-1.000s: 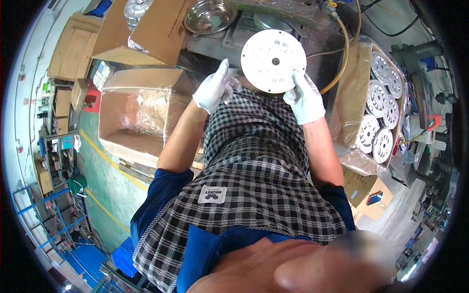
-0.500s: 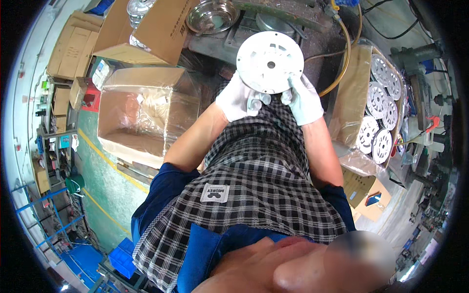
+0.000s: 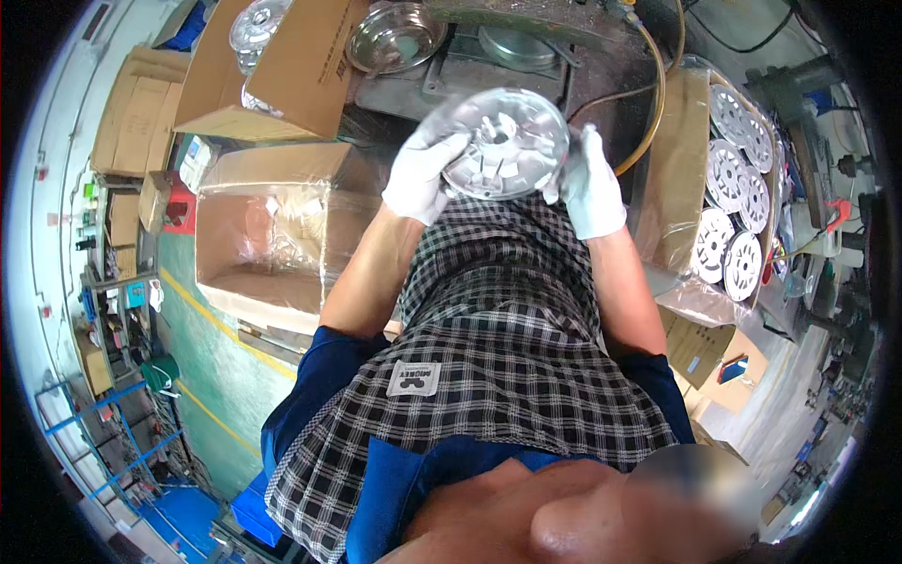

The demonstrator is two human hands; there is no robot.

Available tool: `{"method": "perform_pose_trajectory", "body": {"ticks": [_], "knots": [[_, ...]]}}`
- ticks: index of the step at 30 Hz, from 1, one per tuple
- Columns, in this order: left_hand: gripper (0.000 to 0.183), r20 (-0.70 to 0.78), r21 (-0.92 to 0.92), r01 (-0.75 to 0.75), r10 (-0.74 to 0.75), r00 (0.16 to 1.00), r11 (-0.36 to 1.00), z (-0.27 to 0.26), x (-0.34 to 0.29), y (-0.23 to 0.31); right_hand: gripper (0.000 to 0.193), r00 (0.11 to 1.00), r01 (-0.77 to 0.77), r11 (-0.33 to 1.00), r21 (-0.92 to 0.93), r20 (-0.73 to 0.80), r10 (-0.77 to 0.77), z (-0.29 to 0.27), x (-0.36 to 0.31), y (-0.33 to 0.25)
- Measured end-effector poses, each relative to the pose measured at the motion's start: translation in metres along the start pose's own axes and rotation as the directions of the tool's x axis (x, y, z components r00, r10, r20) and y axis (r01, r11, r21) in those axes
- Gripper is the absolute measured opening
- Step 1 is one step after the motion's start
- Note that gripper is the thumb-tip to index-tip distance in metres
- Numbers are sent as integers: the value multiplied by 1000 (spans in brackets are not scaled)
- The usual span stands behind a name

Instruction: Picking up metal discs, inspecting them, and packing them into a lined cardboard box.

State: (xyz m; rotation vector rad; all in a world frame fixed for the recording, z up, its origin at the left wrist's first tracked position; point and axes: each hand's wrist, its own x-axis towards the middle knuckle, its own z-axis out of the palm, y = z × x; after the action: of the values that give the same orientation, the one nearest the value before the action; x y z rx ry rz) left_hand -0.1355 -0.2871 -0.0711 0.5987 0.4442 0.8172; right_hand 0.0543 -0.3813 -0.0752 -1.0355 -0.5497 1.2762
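A round silvery metal disc (image 3: 505, 146), a cast wheel-like part with a raised hub and ribs, is held in front of me with its ribbed face up. It is slightly blurred. My left hand (image 3: 420, 172), in a white glove, is closed on its left edge, the thumb lying over the rim. At the right edge is my right hand (image 3: 592, 188), also gloved in white. Its fingers are apart, one pointing up, and the thumb side is close to or touching the rim.
Left stands an open carton (image 3: 254, 235) lined with clear plastic. Behind it, another carton (image 3: 310, 80) holds metal parts. A steel bowl (image 3: 396, 38) rests on the machine bed (image 3: 395, 94). The right carton (image 3: 672, 179) holds several white-faced discs (image 3: 726, 176). A yellow hose (image 3: 662, 99) hangs nearby.
The disc has been turned over, from its smooth white face to its ribbed silvery one, and lowered slightly. My left hand has shifted left, and my right hand has loosened at the rim.
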Motion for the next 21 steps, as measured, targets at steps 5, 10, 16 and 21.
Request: {"method": "perform_pose_trajectory", "body": {"ticks": [5,10,16,21], "knots": [[65,1,420,-350,385,923,837,6,2,-12,34,995,-75,989,-129,55,82,22,-11,3],[80,8,768,-311,478,878,560,11,5,-2,27,996,-22,999,-30,84,24,5,1,6],[80,158,835,-209,141,977,508,16,38,24,29,989,-36,998,-51,142,43,10,0,-3],[65,313,889,-368,226,922,270,20,62,58,39,973,-87,958,-275,182,141,-10,-14,-15]]}}
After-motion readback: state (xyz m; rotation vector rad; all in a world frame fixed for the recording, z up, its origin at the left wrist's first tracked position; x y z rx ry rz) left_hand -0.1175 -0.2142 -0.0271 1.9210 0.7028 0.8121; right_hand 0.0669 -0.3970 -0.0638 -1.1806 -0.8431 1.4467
